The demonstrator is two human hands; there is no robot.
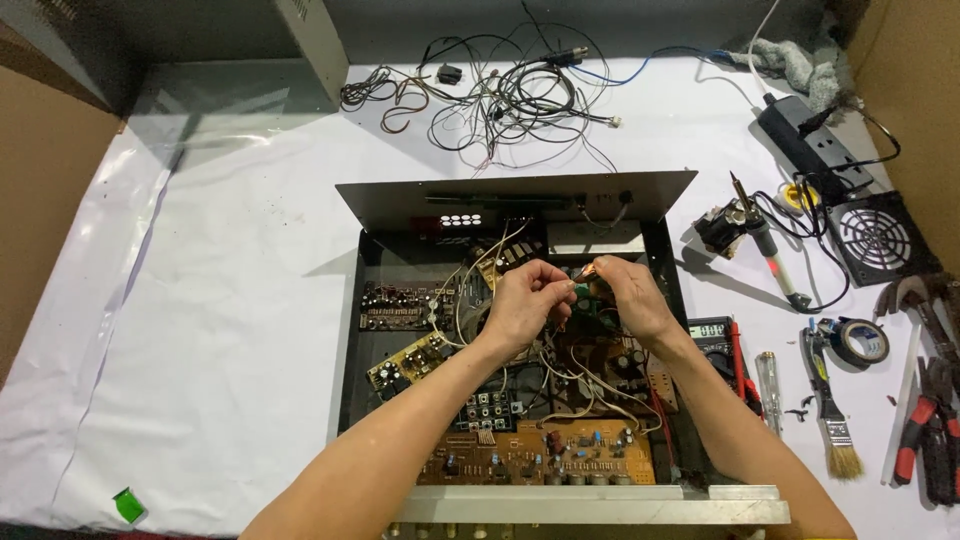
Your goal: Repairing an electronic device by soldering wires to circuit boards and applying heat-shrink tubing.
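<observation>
An opened black metal chassis (351,330) lies in front of me, holding brown circuit boards (545,452) and loose white wires (470,280). Both my hands hover over its middle. My left hand (522,305) pinches thin wires with fingertips. My right hand (628,295) pinches a small copper-coloured part (588,271), just above a small green board (586,300). The fingertips of both hands nearly meet. What lies under the palms is hidden.
A soldering iron (762,240) rests on its stand at right, near a black power strip (805,140) and a fan (878,238). A multimeter (712,335), screwdriver (770,390), brush (832,420), tape roll (860,342) and pliers (925,430) lie at far right. Tangled cables (500,95) sit behind the chassis.
</observation>
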